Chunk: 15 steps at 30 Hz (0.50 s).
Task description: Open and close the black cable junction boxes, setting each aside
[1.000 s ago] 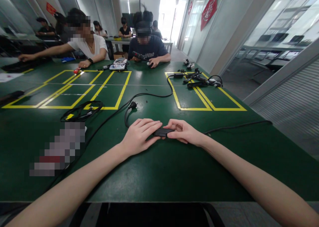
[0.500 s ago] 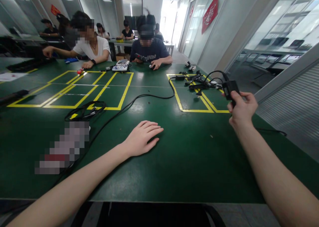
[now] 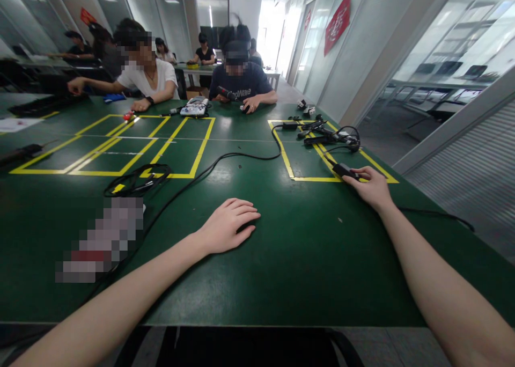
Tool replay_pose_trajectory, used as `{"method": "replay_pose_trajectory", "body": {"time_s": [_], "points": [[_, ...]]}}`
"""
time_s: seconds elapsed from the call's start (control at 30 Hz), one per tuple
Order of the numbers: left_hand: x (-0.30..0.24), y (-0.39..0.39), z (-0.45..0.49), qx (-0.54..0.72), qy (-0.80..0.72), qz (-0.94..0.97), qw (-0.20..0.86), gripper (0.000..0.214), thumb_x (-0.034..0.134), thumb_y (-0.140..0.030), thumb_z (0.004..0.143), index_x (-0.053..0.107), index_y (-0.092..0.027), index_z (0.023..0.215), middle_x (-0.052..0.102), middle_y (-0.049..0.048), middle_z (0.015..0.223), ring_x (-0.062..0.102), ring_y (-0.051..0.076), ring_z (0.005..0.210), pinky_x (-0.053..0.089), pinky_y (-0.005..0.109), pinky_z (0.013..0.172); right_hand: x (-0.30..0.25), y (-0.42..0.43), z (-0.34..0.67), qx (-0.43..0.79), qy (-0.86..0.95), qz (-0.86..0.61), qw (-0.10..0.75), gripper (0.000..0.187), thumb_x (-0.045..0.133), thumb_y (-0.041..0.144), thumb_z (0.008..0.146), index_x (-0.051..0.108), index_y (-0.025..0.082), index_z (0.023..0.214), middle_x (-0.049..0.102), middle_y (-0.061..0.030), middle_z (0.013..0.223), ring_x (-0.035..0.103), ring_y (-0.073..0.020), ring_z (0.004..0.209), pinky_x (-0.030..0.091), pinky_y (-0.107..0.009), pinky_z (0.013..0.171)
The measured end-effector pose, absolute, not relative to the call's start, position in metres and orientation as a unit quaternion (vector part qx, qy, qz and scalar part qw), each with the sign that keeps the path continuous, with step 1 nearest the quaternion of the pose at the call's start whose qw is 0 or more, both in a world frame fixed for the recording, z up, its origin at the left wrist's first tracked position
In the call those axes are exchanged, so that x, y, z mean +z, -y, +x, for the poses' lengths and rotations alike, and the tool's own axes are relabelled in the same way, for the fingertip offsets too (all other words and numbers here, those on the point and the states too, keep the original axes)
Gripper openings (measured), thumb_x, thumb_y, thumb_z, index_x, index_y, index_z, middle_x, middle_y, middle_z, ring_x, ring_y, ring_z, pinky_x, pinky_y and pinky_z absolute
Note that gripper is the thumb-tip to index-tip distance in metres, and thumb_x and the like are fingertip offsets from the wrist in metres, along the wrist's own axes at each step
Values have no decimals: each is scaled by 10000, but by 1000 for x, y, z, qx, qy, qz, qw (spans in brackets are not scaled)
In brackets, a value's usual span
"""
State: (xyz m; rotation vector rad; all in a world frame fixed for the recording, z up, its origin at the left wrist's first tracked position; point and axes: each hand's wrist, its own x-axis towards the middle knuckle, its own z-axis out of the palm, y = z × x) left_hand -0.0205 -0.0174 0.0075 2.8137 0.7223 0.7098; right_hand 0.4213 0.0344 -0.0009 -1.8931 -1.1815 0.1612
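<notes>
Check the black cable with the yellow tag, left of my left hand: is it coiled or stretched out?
Coiled: the black cable lies in overlapping loops on the green table, apart from your left hand.

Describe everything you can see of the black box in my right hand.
The black box is oblong with a dark, plastic-looking shell. Your right hand grips its near end between thumb and fingers, hiding part of it. It lies slantwise, its far end pointing left and away from you, by the yellow tape and nearer you than the black cables. A thin cord seems to leave its far end. Whether it touches the table is unclear.
</notes>
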Motion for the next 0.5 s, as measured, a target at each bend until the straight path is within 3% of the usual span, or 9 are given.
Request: {"method": "replay_pose_trajectory", "body": {"time_s": [0.3, 0.5], "points": [[8, 18, -20, 239, -242, 937, 84, 269, 562, -265, 1020, 701, -206, 1243, 755, 87, 1246, 654, 257, 1252, 491, 461, 1104, -5, -40, 429, -34, 413, -814, 407, 242, 757, 380, 703, 657, 232, 865, 748, -135, 984, 694, -379, 1022, 523, -525, 939], [9, 19, -20, 234, -242, 937, 91, 274, 561, -267, 1020, 701, -205, 1247, 752, 87, 1256, 650, 256, 1255, 489, 461, 1105, -7, -40, 432, -32, 415, -818, 396, 233, 758, 369, 698, 643, 232, 847, 743, -121, 966, 692, -360, 996, 526, -504, 938]]}}
